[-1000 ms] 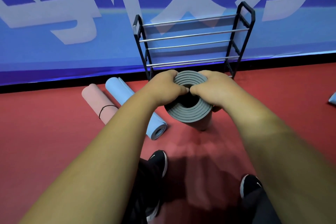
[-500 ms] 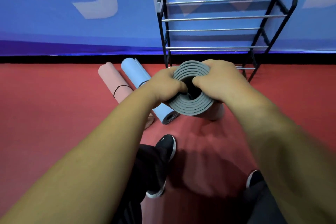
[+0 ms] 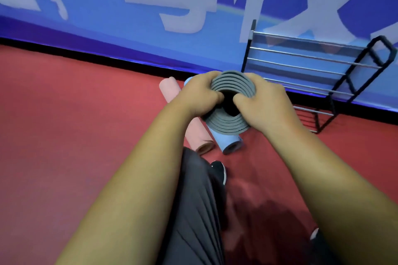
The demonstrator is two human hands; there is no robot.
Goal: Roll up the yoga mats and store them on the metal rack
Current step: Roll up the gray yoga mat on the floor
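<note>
Fingers [image 3: 215, 98] of left hand [image 3: 200, 94] and right hand [image 3: 265, 103]: clamped over coiled end of grey mat [image 3: 227, 126], presumably so the roll stays tight. Pink mat [image 3: 197, 135], blue mat [image 3: 228, 144]: rolled, on floor [image 3: 86, 114] near rack [image 3: 247, 49].

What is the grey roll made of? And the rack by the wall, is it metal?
The grey mat looks like soft foam or rubber, matt: it coils in thick bendy layers. The rack has shiny silver rails, likely metal; its black matt end frames could be painted metal or plastic, hard to tell.
</note>
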